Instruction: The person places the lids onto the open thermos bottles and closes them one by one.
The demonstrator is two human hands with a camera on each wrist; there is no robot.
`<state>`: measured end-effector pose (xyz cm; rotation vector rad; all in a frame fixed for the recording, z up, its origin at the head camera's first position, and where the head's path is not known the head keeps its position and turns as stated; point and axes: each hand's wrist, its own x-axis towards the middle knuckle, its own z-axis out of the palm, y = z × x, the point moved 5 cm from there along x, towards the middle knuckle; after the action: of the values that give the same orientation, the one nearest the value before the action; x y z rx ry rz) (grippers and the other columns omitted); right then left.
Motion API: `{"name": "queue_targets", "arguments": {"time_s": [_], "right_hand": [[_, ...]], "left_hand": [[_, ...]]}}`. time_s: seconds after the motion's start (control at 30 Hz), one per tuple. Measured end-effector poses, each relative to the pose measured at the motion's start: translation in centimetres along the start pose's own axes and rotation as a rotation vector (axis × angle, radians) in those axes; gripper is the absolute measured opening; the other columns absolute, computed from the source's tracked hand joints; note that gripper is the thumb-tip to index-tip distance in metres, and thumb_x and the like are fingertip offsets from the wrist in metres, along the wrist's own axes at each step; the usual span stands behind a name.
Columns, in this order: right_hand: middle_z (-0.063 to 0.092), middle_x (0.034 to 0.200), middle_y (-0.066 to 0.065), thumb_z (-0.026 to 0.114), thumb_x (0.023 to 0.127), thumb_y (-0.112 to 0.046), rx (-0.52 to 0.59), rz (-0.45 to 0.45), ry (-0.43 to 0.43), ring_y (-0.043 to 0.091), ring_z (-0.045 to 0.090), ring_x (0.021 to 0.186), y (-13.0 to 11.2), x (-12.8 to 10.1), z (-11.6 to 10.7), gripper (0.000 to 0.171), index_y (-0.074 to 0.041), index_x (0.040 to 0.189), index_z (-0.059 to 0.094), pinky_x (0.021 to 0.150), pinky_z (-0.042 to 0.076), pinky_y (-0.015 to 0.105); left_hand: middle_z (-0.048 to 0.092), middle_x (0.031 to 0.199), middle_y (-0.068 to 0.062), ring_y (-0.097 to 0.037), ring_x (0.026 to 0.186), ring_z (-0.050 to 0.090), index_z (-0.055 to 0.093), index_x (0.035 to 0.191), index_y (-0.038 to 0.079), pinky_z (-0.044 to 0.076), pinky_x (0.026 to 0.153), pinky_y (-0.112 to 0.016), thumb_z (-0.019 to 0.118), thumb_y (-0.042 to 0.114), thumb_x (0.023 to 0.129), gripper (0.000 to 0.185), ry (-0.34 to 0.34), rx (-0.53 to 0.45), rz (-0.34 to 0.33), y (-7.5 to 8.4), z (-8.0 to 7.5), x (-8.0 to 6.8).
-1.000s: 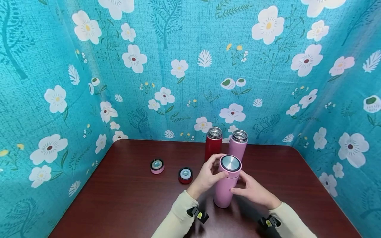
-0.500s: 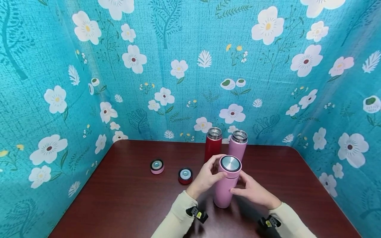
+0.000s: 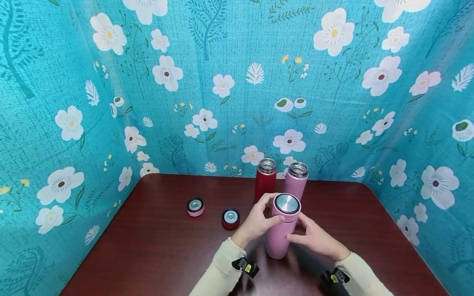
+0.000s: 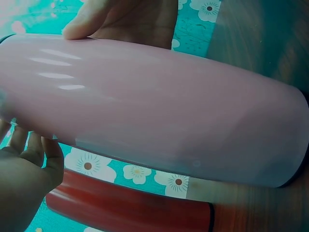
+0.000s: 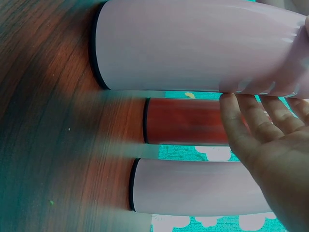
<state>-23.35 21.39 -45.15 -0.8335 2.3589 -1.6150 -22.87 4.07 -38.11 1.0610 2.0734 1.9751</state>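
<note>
A pink thermos bottle (image 3: 277,240) with a lid (image 3: 287,204) on stands upright on the table, between both hands. My left hand (image 3: 257,222) grips it high up, thumb across the front at the lid's lower edge and fingers behind the lid. Lower down, my right hand (image 3: 320,239) holds the body from the right side; in the right wrist view its fingertips (image 5: 229,100) meet the bottle wall. Behind it stand an open red thermos bottle (image 3: 263,185) and a second pink thermos bottle (image 3: 295,185), both with bare steel mouths.
To the left, a pink-rimmed lid (image 3: 195,206) and a red-rimmed lid (image 3: 231,218) lie upside down on the dark wood table (image 3: 166,255). Blue flowered cloth (image 3: 237,102) hangs along the back and both sides of the table.
My left thumb has slipped slightly lower on the front of the lid. The bottle and my right hand keep their places.
</note>
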Motion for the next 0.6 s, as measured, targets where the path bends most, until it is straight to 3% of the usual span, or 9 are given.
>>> {"name": "queue_targets", "arguments": {"time_s": [0.3,0.5,0.6], "right_hand": [[0.043,0.139,0.014,0.066,0.088,-0.010,0.015,0.014,-0.010,0.019,0.054,0.115,0.13,0.01,0.07,0.069,-0.013,0.146,0.029,0.089,0.047,0.030],[0.044,0.138,0.014,0.067,0.088,-0.010,0.008,0.013,0.000,0.020,0.054,0.115,0.17,0.05,0.02,0.068,-0.012,0.145,0.029,0.089,0.047,0.030],[0.045,0.137,0.013,0.067,0.087,-0.010,0.006,0.009,0.002,0.019,0.055,0.114,0.07,0.06,0.03,0.069,-0.012,0.145,0.030,0.089,0.047,0.030]], "left_hand": [[0.052,0.126,-0.009,-0.004,0.105,0.047,0.040,0.139,0.005,0.042,0.092,-0.033,0.062,0.040,0.090,0.064,0.007,-0.020,-0.034,-0.39,-0.24,-0.07],[0.052,0.126,-0.019,-0.007,0.105,0.048,0.036,0.140,0.001,0.042,0.092,-0.034,0.059,0.037,0.093,0.063,-0.004,-0.063,0.025,-0.53,-0.25,-0.14],[0.053,0.123,-0.017,-0.007,0.105,0.048,0.037,0.138,0.001,0.042,0.093,-0.035,0.059,0.035,0.092,0.061,-0.004,-0.063,0.037,-0.40,-0.18,-0.12]]}}
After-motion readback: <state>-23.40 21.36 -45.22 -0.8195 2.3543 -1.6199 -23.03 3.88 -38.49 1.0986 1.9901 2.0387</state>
